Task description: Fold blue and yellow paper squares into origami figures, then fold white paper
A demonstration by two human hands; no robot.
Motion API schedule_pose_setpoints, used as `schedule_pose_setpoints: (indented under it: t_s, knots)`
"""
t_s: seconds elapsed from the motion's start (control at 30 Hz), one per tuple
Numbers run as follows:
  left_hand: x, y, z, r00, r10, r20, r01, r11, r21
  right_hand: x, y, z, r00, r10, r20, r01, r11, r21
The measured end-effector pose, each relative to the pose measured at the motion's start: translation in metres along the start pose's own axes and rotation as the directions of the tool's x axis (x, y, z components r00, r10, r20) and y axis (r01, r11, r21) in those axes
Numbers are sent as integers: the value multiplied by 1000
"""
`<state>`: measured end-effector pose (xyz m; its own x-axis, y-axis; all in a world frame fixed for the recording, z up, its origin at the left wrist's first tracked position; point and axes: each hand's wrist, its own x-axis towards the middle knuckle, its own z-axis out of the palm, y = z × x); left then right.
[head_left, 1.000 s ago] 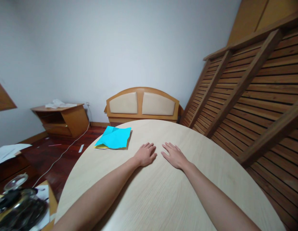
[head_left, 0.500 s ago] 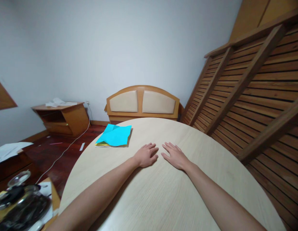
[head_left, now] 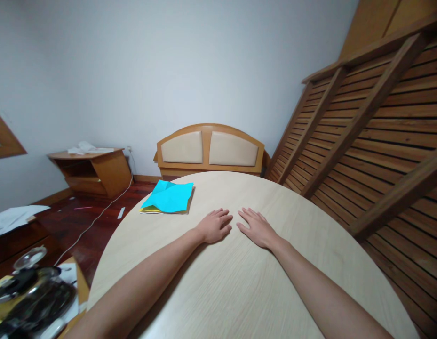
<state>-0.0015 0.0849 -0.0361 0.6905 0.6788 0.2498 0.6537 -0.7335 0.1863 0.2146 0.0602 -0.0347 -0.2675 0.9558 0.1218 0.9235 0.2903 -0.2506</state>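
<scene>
My left hand [head_left: 214, 226] lies palm down on the round, pale wood-grain table [head_left: 218, 287], fingers stretched out and holding nothing. Facing it across a small gap, my right hand [head_left: 255, 228] also rests flat on the tabletop with its fingers spread and nothing in it. Beyond and to the left of my left hand is a stack of paper sheets, with a creased bright blue sheet [head_left: 170, 195] on top. Yellow and white edges show beneath the blue one. Neither hand touches the stack.
A slatted wooden frame [head_left: 352, 141] leans along the right side. Behind the table stands a headboard [head_left: 209, 148]. At left are a low cabinet [head_left: 114, 174], a white cable [head_left: 94, 221] on the floor, and a side surface with a dark glass pot [head_left: 45, 301].
Both hands stay in place on the table. The view has shifted very slightly; the paper stack has not moved on the table.
</scene>
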Motion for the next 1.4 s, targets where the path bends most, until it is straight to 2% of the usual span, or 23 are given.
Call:
schedule_pose_setpoints:
  t_s: [0.47, 0.73, 1.0, 1.4]
  knots:
    - [4, -1, 4, 999, 9, -31, -9, 1000, 16, 4, 0, 0, 998, 1, 57, 6, 993, -115]
    - [3, -1, 1, 1000, 10, -23, -9, 1000, 11, 1, 3, 1, 1000, -19, -19, 18, 998, -52]
    - [2, -2, -1, 1000, 13, 7, -13, 1000, -1, -2, 5, 2, 999, -36, -26, 35, 999, -37]
    - [1, -2, 2, 1000, 19, -15, -19, 1000, 3, -3, 8, 3, 998, -54, -14, 53, 998, -21]
